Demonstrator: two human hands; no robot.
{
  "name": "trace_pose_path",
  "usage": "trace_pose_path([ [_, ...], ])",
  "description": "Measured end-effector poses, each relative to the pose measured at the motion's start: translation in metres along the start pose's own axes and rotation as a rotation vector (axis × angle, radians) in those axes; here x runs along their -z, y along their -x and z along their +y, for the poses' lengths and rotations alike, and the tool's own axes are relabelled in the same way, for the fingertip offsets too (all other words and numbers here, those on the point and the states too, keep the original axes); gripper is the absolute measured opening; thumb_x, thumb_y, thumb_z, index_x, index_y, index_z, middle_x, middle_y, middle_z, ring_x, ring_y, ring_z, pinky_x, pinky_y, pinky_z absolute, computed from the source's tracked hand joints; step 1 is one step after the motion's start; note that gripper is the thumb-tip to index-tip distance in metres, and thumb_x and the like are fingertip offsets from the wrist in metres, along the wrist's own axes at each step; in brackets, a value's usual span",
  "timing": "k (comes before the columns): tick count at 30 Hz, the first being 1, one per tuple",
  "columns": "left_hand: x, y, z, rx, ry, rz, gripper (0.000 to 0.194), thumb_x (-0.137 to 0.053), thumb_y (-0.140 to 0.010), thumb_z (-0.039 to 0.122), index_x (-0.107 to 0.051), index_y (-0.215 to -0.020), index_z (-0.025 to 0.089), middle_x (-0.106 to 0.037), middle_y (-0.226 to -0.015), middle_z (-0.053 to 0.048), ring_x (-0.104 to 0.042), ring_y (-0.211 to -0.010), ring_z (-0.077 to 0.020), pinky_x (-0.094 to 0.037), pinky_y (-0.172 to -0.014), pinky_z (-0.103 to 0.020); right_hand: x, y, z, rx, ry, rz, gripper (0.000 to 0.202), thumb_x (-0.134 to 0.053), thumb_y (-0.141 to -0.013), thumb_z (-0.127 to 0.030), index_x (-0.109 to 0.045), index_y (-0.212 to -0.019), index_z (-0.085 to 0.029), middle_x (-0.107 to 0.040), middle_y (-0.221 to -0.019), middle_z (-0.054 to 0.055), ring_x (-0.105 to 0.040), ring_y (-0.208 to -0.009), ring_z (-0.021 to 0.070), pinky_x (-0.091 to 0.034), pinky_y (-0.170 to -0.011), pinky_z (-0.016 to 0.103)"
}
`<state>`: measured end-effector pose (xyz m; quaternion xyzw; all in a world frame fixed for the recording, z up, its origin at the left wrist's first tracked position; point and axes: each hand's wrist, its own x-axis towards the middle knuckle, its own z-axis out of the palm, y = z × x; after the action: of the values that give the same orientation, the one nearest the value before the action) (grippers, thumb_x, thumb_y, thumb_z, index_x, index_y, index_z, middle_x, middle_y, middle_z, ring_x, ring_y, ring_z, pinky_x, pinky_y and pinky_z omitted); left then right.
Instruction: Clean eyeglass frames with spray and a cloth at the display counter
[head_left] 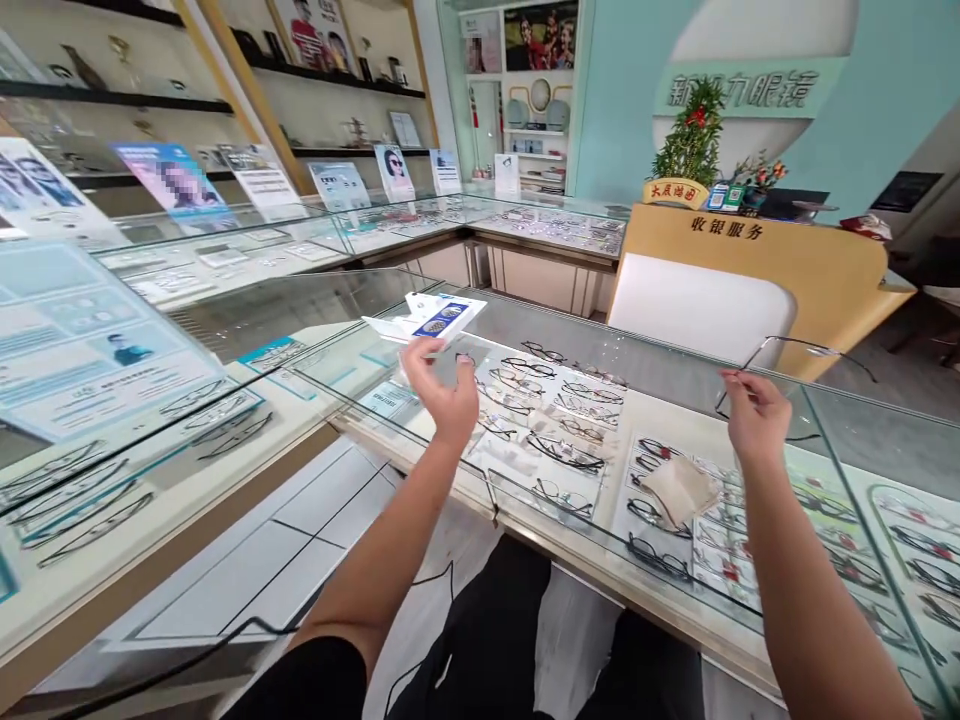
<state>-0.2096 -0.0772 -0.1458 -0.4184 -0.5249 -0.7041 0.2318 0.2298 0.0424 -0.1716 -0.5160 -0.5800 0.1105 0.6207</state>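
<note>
Right hand [757,410] pinches glasses [817,349] by a thin side; likely light, springy, fragile, best held by frame. Left hand [448,398]: fingers spread, card [442,312] just beyond.

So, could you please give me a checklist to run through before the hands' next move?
1. Glasses held in the right hand: ok, pinched in the fingers.
2. Left hand clear of the printed card: cannot tell, its fingers overlap the card's near edge in this view.
3. Beige cloth on the glass counter, apart from both hands: ok.
4. Lenses clean: cannot tell, too small to judge.
</note>
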Motion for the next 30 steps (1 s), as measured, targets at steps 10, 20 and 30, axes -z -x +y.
trace_pose_path([
  [10,0.042,0.001,-0.129,0.586,-0.287,-0.353,0.083,-0.074,-0.085,0.022,-0.035,-0.157,0.013,-0.069,-0.139,-0.02,-0.069,-0.125,-0.0335,-0.051,-0.115,-0.05,-0.002,0.002,0.003,-0.032,0.04,-0.038,0.03,-0.066,-0.093,-0.047,-0.081,-0.095,-0.021,-0.086,-0.116,0.015,-0.076,-0.11,0.0321,-0.057,-0.095,0.049],
  [20,0.007,-0.019,-0.101,0.639,-0.126,-0.315,0.02,-0.064,-0.092,0.037,-0.058,-0.106,0.023,-0.065,-0.085,-0.002,-0.064,-0.078,-0.0224,-0.054,-0.079,-0.037,-0.003,0.002,0.004,-0.049,0.046,-0.042,0.029,-0.064,-0.094,-0.047,-0.08,-0.093,-0.022,-0.085,-0.118,0.014,-0.075,-0.111,0.0311,-0.056,-0.096,0.047],
  [30,-0.118,-0.017,0.1,0.739,0.856,-0.934,0.085,-0.029,-0.088,0.105,-0.04,-0.059,0.027,-0.031,-0.046,0.004,-0.031,-0.038,-0.0109,-0.03,-0.044,-0.032,-0.007,0.005,-0.004,-0.029,0.04,-0.106,0.032,-0.061,-0.095,-0.049,-0.078,-0.096,-0.022,-0.084,-0.117,0.013,-0.072,-0.112,0.0292,-0.054,-0.097,0.044],
])
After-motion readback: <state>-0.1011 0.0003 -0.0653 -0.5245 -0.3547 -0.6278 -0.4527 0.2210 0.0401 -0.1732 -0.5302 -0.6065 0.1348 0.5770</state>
